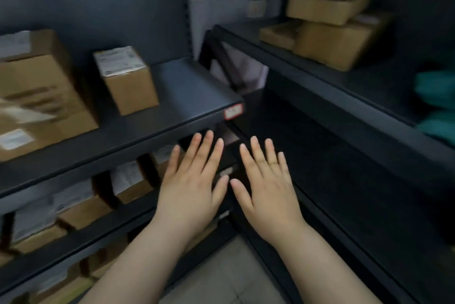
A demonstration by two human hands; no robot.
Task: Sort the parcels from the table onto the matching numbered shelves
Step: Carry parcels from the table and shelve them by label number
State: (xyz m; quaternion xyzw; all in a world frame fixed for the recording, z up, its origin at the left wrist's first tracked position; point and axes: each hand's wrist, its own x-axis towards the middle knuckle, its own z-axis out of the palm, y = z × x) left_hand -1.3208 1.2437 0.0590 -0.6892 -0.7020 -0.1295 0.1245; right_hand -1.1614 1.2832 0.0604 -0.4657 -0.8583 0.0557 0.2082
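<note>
Left hand [192,180] and right hand [267,185] were out flat, palms down, fingers straight and spread, holding nothing. Thumb tips were close together; I could not tell whether they touched. Both hands hung just below the red-edged label [233,111], the left one below-left of it and the right one below-right. The label's text was blurred, so its number was unreadable. It sat on the front lip of the left shelf [187,87], at that shelf's right corner.

- **Small parcel** [128,82]: white sticker on top, stood on that shelf, left of the label, well apart from both hands.
- **Large parcel** [37,96]: same shelf, farther left of the label, cut by the frame edge.
- **Lower parcels** [128,180]: one tier down, below-left of the label, just beside the left hand in view. Contact could not be told.
- **Stacked parcels** [330,30]: up-right of the label on the right shelf [320,77], with a flat one lying on top of the others.
- **Teal bundles** [435,91]: far right of the label.
- **Tiled floor** [221,274]: straight below the label, between the forearms.
</note>
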